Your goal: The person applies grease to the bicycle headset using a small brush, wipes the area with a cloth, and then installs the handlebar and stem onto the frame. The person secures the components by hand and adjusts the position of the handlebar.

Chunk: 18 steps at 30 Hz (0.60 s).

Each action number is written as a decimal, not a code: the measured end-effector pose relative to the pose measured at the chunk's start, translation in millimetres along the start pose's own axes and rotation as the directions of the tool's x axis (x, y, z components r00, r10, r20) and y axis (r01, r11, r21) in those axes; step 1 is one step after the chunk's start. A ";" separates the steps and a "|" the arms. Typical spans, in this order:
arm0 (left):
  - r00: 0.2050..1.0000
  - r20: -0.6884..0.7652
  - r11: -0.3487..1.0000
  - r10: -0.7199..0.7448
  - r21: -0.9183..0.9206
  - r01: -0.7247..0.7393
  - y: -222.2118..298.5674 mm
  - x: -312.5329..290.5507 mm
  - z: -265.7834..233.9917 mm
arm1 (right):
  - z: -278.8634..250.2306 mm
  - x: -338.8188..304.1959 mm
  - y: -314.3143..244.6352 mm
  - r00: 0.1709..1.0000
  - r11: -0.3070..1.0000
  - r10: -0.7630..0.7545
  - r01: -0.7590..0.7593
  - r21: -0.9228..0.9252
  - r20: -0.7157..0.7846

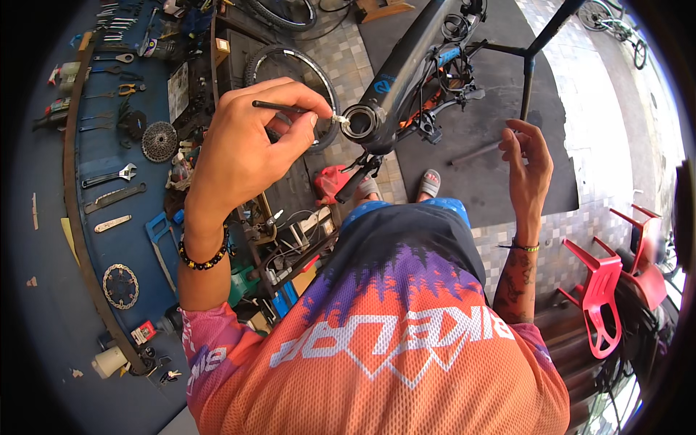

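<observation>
My left hand (pixel 254 134) pinches a thin black brush (pixel 279 106) between thumb and fingers. White paste covers its tip, which touches the rim of a round metal-ringed opening (pixel 360 122) at the end of a dark bike frame (pixel 409 61). The frame's tube slants up and away, with a fork and cables (pixel 442 80) hanging beside it. My right hand (pixel 528 156) is raised with loosely bent fingers, nothing seen in them. It is nearest a dark stand pole (pixel 528 83), whose lower part passes behind the fingertips; whether they touch cannot be told.
A blue tool board (pixel 94 254) with wrenches, a cassette (pixel 159 141) and a saw (pixel 159 239) runs along the left. Bike wheels (pixel 290 69) stand behind my left hand. A dark mat (pixel 507 174) lies under the bike. Red plastic chairs (pixel 602 290) are at right.
</observation>
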<state>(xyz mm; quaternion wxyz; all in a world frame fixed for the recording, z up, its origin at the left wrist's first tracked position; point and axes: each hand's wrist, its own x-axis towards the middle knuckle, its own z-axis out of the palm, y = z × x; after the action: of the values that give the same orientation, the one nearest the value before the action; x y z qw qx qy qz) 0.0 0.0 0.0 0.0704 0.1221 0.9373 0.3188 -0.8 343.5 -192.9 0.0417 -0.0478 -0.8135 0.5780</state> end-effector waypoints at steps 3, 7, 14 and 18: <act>0.999 -0.024 0.999 0.042 0.008 -0.042 -1.3 5.4 3.2 | -1.4 -0.5 4.1 1.000 1.000 -0.001 0.001 0.009 -0.010; 0.998 -0.036 0.999 0.046 -0.023 -0.047 -0.5 8.7 8.6 | -4.4 -2.5 8.5 1.000 1.000 0.002 -0.002 0.015 -0.022; 0.994 0.061 0.977 0.091 -0.200 -0.077 -7.3 4.1 7.7 | -8.1 -9.8 10.8 0.999 1.000 0.019 -0.018 0.025 -0.029; 0.991 0.114 0.963 0.070 -0.266 -0.037 -5.5 -2.1 -8.6 | -9.2 -11.6 12.7 0.999 1.000 0.009 -0.008 0.021 -0.034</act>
<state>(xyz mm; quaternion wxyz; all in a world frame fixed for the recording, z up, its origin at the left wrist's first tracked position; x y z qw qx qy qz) -0.8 -9.8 3.5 0.1346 0.1561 0.8769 0.4343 12.2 354.7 -202.0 0.0535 -0.0606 -0.8066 0.5856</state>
